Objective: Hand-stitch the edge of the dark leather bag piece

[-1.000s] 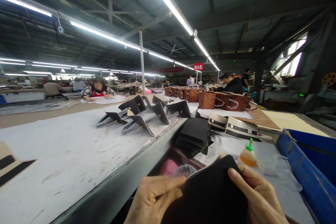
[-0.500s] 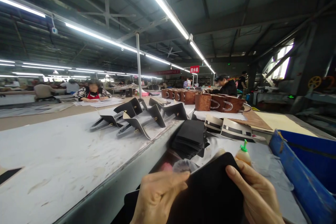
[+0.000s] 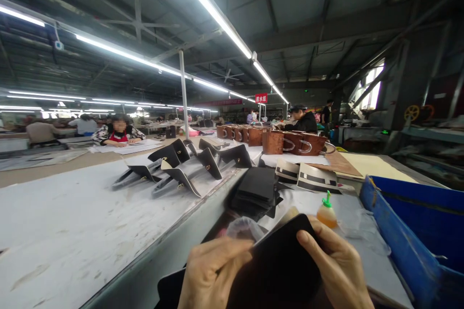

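Nearest the camera, both hands come up from the bottom edge of the view with their backs showing. The left hand [image 3: 212,275] lies with its fingers stretched rightward, closed over the left edge of a black leather piece [image 3: 281,265]; the right hand [image 3: 335,270] has its thumb laid across the upper right corner, and its grip is pinched tight on that corner. The piece is held upright between the two hands, just above the near edge of the tabletop [image 3: 366,251], with a pale backing edge showing along its top.

Just beyond the piece, a crumpled clear plastic bag [image 3: 243,227] sits to the left and a small glue bottle [image 3: 326,213] with a green cap stands to the right, near the right thumb. A blue bin [image 3: 416,222] closes off the right side. A stack of black leather pieces [image 3: 256,190] lies further back, with striped cards [image 3: 308,176] behind it. To the left, a raised white surface [image 3: 90,217] has open room, and dark folded flaps [image 3: 188,164] stand at its far end. A row of brown bags [image 3: 290,141] lies beyond.
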Demonstrator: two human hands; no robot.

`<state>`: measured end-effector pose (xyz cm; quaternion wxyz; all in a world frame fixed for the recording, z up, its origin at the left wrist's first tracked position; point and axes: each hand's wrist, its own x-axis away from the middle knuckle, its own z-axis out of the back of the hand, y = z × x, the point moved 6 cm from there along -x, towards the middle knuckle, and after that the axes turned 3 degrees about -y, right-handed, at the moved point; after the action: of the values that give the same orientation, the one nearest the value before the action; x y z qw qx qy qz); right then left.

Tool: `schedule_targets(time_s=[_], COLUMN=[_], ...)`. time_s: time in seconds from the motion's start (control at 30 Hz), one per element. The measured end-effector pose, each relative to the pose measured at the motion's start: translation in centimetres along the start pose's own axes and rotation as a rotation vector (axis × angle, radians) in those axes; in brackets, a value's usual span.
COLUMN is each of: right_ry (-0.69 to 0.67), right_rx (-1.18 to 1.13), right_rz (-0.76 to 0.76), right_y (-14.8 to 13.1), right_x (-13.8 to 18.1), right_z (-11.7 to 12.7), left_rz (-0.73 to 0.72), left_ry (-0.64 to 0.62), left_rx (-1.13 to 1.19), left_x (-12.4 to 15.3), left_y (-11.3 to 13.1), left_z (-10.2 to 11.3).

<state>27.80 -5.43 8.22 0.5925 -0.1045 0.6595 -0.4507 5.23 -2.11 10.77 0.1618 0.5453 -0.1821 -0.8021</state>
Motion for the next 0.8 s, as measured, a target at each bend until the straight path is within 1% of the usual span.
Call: schedule_targets(time_s=[0.1, 0.23, 0.3, 0.37, 0.47, 0.53, 0.6, 0.67, 0.73, 0.8], right_ry=[-0.025, -0.003, 0.049, 0.084, 0.075, 0.045, 0.026, 0.023, 0.019, -0.004], right_rx=[-0.126, -0.198, -0.195, -0.162, -0.092, -0.092, -0.106, -0.09, -0.055, -0.053], right_rz=[-0.039, -0.021, -0.023, -0.013, 0.01, 0.001, 0.007, 0.065, 0.15, 0.195], right_y=[0.6, -0.4, -1.0, -1.6, -2.2, -2.3, -2.5, -3.0, -3.8, -4.4], right_x=[0.0, -0.1, 0.1, 0.4, 0.9, 1.1, 1.1, 1.1, 1.1, 1.2], right_z=[-0.3, -0.9, -0.9, -1.0, -1.3, -1.5, -1.6, -1.7, -1.9, -2.1], left_rz=[-0.086, -0.138, -0.164, -0.236, -0.32, -0.313, -0.253, -0.183, -0.146, -0.121], left_ry=[-0.012, -0.047, -0.042, -0.016, 0.059, 0.058, -0.002, -0.054, -0.057, -0.035], left_rx=[-0.018, -0.028, -0.058, -0.1, -0.164, -0.135, -0.073, -0.052, -0.096, -0.135], left_x=[0.9, 1.0, 0.7, 0.3, -0.1, -0.2, -0.3, -0.2, 0.0, 0.3], left_y=[0.2, 0.0, 0.2, 0.9, 2.1, 2.4, 2.1, 1.7, 1.5, 1.4], left_z=[0.5, 0.4, 0.0, -0.6, -1.2, -1.3, -1.5, -1.4, -1.3, -1.3])
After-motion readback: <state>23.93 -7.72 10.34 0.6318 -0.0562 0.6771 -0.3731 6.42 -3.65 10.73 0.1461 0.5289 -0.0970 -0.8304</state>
